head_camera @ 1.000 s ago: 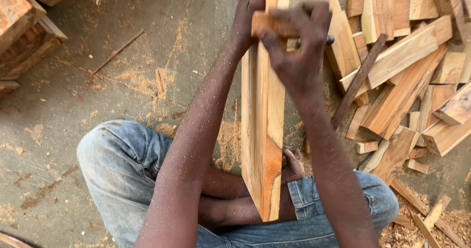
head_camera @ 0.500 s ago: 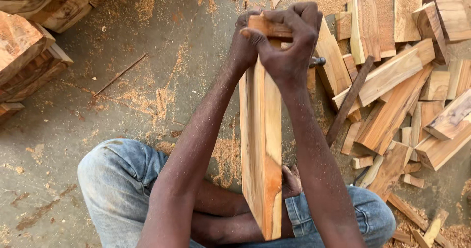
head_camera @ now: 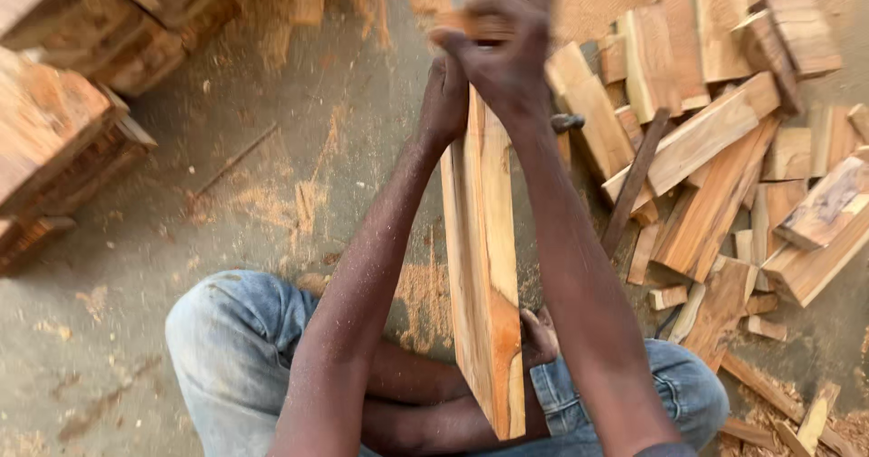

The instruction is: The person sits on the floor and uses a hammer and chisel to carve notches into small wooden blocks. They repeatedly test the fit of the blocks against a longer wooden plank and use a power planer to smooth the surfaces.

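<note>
hands: left hand and right hand clenched on a small block atop the plank
risk: plank's propped on a foot, could slip

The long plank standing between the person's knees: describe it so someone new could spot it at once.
Start at the blue-jeaned legs at the bottom of the head view. Rising from between them is the long plank, set on edge, both hands at its top: left hand, right hand. Unlike the short offcuts lying flat to its right, it stands upright.

We sit on a dusty concrete floor strewn with sawdust; offcut wood blocks lie heaped at our right, stacked timber at left, in daylight.
</note>
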